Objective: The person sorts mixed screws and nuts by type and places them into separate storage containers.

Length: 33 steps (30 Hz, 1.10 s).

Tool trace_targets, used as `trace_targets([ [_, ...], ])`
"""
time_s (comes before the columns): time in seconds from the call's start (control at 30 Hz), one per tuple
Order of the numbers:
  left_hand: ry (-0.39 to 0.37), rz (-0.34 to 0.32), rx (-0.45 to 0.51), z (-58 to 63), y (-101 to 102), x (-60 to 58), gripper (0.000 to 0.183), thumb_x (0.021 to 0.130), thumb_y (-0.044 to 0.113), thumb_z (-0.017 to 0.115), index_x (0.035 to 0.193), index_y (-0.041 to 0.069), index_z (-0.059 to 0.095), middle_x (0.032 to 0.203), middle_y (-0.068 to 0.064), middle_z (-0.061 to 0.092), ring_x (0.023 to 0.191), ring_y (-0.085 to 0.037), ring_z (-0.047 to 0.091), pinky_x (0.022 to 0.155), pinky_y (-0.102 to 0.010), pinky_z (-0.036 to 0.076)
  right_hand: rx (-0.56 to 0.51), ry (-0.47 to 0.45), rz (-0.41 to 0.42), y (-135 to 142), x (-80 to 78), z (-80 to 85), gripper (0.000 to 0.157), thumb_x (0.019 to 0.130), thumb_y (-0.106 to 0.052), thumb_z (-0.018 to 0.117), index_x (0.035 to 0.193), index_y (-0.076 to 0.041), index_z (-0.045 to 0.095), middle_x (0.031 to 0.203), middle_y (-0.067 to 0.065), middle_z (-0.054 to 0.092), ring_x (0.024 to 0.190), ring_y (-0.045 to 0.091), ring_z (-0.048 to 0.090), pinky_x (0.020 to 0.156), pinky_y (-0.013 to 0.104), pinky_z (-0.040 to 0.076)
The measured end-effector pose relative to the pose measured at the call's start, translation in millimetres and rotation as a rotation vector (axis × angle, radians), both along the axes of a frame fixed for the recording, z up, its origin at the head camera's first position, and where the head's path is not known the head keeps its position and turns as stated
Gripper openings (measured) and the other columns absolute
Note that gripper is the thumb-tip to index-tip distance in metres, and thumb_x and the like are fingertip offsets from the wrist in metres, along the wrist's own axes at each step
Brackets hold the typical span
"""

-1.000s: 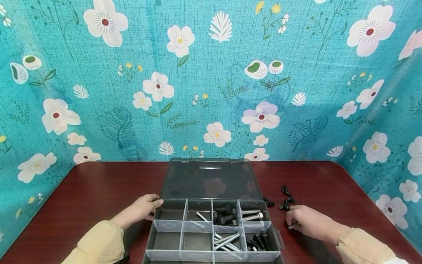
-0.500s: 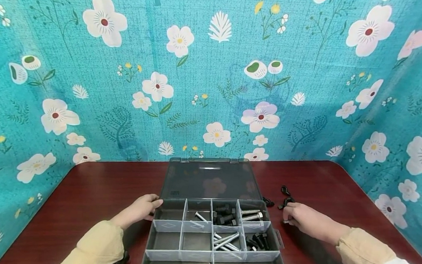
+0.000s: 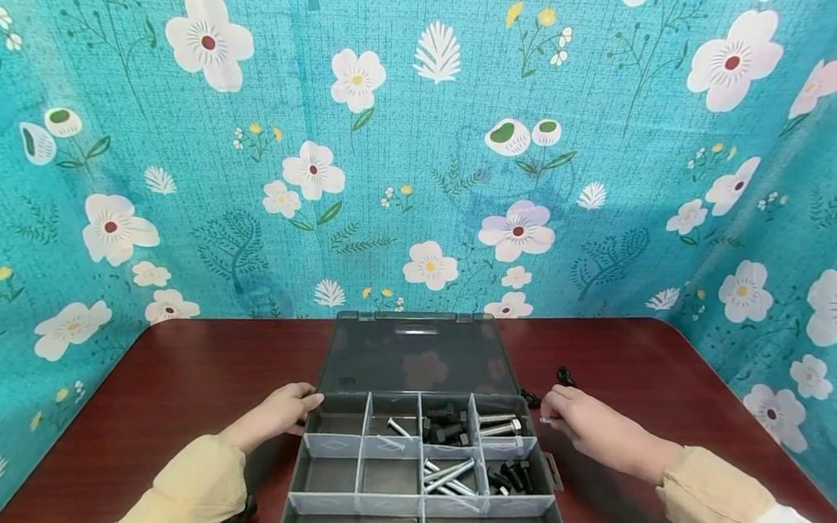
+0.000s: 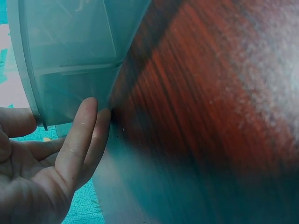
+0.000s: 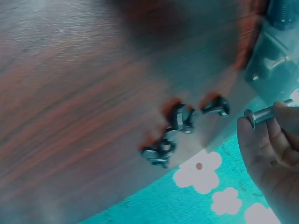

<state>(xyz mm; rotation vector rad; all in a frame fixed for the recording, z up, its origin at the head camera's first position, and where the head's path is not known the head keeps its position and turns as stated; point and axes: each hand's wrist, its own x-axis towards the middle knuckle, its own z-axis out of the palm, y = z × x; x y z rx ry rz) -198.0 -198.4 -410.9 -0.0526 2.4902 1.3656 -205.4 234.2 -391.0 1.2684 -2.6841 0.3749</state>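
In the head view, my left hand (image 3: 278, 417) holds the upper left corner of a grey compartment organizer box (image 3: 290, 499). The left wrist view shows the thumb at its rim and two fingers lying along the outer wall (image 4: 70, 93). My right hand (image 3: 591, 426), just right of the box, pinches a silver bolt (image 5: 264, 114) with a round head between thumb and fingers. Silver bolts (image 3: 448, 476) and black bolts (image 3: 446, 434) lie sorted in several compartments. Past the right hand are loose small black screws (image 5: 180, 116), partly hidden by it in the head view.
The box's smoky lid (image 3: 418, 353) lies folded back behind it. All stands on a dark red wooden table (image 3: 230, 361). A flowered turquoise cloth (image 3: 430, 130) hangs around the back and sides. A dark object (image 3: 243, 512) shows beside the left sleeve.
My right hand has lifted the silver bolt from beside the black screws and moved left, close to the box's right edge. The left hand and box stay put.
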Motion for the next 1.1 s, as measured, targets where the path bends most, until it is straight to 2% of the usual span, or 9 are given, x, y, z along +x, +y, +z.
trace_targets([
  [0.1, 0.006, 0.003, -0.001, 0.4, 0.6, 0.4, 0.040, 0.096, 0.008, 0.042, 0.123, -0.020, 0.037, 0.108, -0.027, 0.053, 0.097, -0.037, 0.053, 0.073, -0.044, 0.055, 0.005, 0.028, 0.012, -8.4, 1.3, 3.0, 0.023, 0.077, 0.002, 0.068, 0.085, -0.014, 0.053, 0.082, -0.006, 0.049, 0.075, 0.005, 0.050, 0.061, 0.021, 0.049],
  [0.3, 0.001, -0.004, -0.004, 0.0, 0.8, -0.1, 0.041, 0.096, 0.008, 0.041, 0.125, -0.020, 0.036, 0.113, -0.030, 0.051, 0.101, -0.041, 0.052, 0.073, -0.044, 0.055, 0.032, 0.002, 0.011, -23.0, 5.6, 16.3, 0.019, 0.080, -0.002, 0.067, 0.089, -0.013, 0.054, 0.085, -0.007, 0.049, 0.077, 0.005, 0.049, 0.063, 0.021, 0.049],
  [0.47, 0.004, 0.004, 0.004, -1.0, 1.1, -1.4, 0.041, 0.096, 0.007, 0.041, 0.125, -0.021, 0.035, 0.113, -0.031, 0.050, 0.103, -0.043, 0.051, 0.073, -0.044, 0.055, 0.082, 0.024, 0.035, -37.2, 6.3, 28.2, 0.015, 0.081, -0.003, 0.066, 0.091, -0.011, 0.058, 0.084, -0.006, 0.049, 0.079, 0.007, 0.049, 0.065, 0.021, 0.049],
  [0.77, 0.000, 0.004, -0.001, -1.5, 0.9, -2.3, 0.042, 0.096, 0.008, 0.041, 0.125, -0.021, 0.034, 0.114, -0.032, 0.049, 0.103, -0.043, 0.051, 0.073, -0.044, 0.055, 0.092, 0.160, 0.158, -65.2, 9.4, 46.9, 0.015, 0.080, -0.001, 0.067, 0.090, -0.010, 0.061, 0.082, -0.004, 0.050, 0.078, 0.006, 0.047, 0.064, 0.016, 0.046],
  [1.1, -0.005, 0.001, -0.011, -0.1, 1.1, -1.1, 0.042, 0.097, 0.009, 0.041, 0.126, -0.021, 0.034, 0.114, -0.032, 0.049, 0.103, -0.042, 0.051, 0.073, -0.044, 0.055, 0.231, 0.271, 0.247, -101.7, 8.5, 57.9, 0.021, 0.078, 0.002, 0.068, 0.092, -0.011, 0.060, 0.086, -0.002, 0.052, 0.079, 0.009, 0.047, 0.069, 0.016, 0.046],
])
